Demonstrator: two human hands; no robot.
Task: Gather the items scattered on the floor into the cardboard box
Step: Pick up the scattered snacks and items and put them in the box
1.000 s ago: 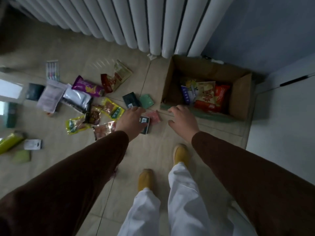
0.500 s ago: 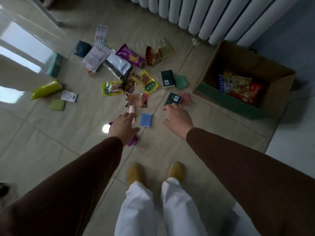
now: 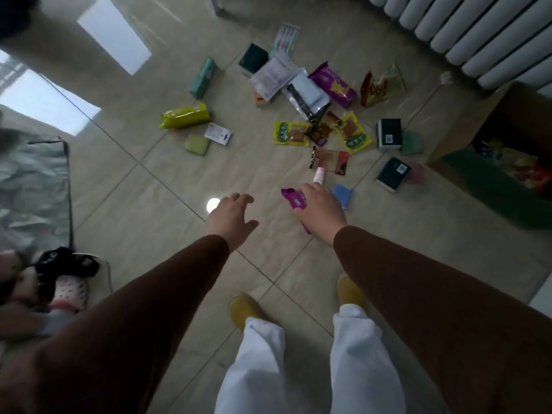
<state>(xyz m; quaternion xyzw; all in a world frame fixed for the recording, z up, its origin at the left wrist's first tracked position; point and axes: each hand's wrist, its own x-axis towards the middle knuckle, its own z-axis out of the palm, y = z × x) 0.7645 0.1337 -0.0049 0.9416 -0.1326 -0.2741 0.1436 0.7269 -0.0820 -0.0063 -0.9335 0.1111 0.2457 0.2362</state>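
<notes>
The right hand [image 3: 321,209] has moved from the dark packet [image 3: 393,174] onto the purple packet [image 3: 294,199]; the left hand [image 3: 231,219] has left it and now hovers spread over bare floor [image 3: 149,210].

Dim, greyish indoor light. Bright window reflections glare off the glossy floor [image 3: 143,186] at upper left, with a small round hotspot near the middle. Shadows are soft. Wide-angle bending curves the edges; the left corners are blurred.

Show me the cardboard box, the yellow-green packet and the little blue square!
cardboard box [image 3: 466,127]: head view, its brown outer wall.
yellow-green packet [image 3: 185,115]: head view, its middle.
little blue square [image 3: 343,195]: head view, its visible face.
</notes>
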